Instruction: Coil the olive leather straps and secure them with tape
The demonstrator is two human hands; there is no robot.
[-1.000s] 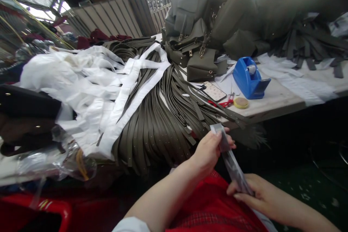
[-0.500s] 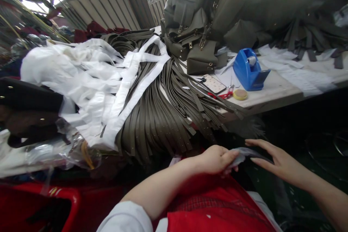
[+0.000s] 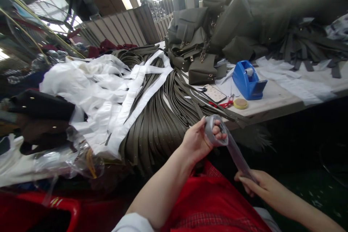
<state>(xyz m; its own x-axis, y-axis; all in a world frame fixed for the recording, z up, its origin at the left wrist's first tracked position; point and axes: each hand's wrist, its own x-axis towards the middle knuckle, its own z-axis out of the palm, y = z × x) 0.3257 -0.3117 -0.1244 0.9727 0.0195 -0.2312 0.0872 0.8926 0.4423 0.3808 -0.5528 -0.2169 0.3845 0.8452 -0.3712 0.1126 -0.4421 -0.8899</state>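
Note:
My left hand point(image 3: 198, 140) is closed on a translucent grey plastic strip point(image 3: 236, 152), which loops around its fingers. From that loop the strip runs down to the right, drawn straight. Its lower part is pinched by my right hand point(image 3: 257, 183), fingers closed. Behind my left hand, a thick bundle of dark olive straps point(image 3: 154, 127) with small holes hangs over the table's front edge.
White strips of material point(image 3: 98, 90) lie across the straps. On the table point(image 3: 282, 110) are a blue tape dispenser point(image 3: 248, 81), red-handled scissors point(image 3: 227, 104), a round yellow-rimmed disc point(image 3: 240, 103) and a phone point(image 3: 214, 93). Olive bags point(image 3: 201, 69) are piled behind. A red container point(image 3: 73, 206) stands lower left.
My left hand has risen, and the strip now forms a loop around its fingers. My right hand, fingers apart before, has closed on the strip and moved lower. The view has tilted up.

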